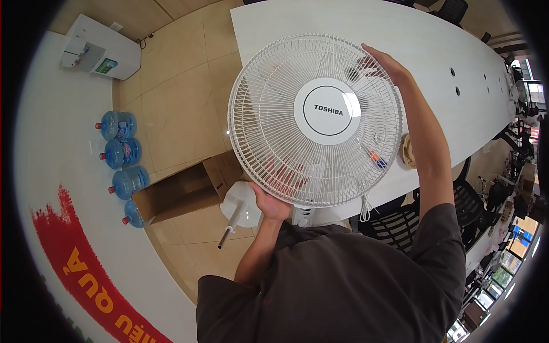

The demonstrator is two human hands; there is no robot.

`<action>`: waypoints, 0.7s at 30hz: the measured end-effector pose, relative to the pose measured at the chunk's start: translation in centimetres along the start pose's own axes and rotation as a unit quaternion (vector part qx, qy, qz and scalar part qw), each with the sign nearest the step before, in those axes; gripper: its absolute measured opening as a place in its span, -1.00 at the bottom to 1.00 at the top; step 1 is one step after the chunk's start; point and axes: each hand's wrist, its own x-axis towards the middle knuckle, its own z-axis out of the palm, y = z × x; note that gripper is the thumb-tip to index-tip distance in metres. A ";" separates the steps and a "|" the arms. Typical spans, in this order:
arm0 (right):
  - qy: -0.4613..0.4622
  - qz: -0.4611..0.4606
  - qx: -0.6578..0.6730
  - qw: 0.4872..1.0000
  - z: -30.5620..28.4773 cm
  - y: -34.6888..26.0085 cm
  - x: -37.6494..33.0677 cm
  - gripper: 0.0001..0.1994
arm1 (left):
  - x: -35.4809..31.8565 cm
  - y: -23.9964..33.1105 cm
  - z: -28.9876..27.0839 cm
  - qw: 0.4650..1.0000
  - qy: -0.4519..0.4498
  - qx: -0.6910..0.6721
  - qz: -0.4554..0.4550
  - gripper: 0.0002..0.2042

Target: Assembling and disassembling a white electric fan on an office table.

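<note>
Up between both hands, a big round white fan grille (315,119), held over the white tabletop (412,51). Left hand (273,201) clamped on its bottom rim, right hand (388,64) closed on its top rim. Below, a cardboard box (183,191) on the floor.

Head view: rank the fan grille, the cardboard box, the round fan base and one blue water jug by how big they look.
1. fan grille, though held closest to the camera
2. cardboard box
3. round fan base
4. blue water jug, close in size to the base
</note>
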 end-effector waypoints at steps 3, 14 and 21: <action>0.019 -0.035 0.008 0.999 0.1 0.5 0.6 -0.34 | 0.3 0.5 0.0 0.998 0.042 -0.044 -0.005 -0.20; 0.052 -0.080 -0.008 0.995 0.1 1.1 -0.5 -0.33 | 2.9 2.5 -0.5 0.996 0.024 -0.078 -0.040 -0.26; 0.038 -0.106 -0.016 0.994 -1.0 1.7 -0.7 -0.34 | 3.3 0.8 -2.8 0.987 -0.033 -0.138 -0.073 -0.33</action>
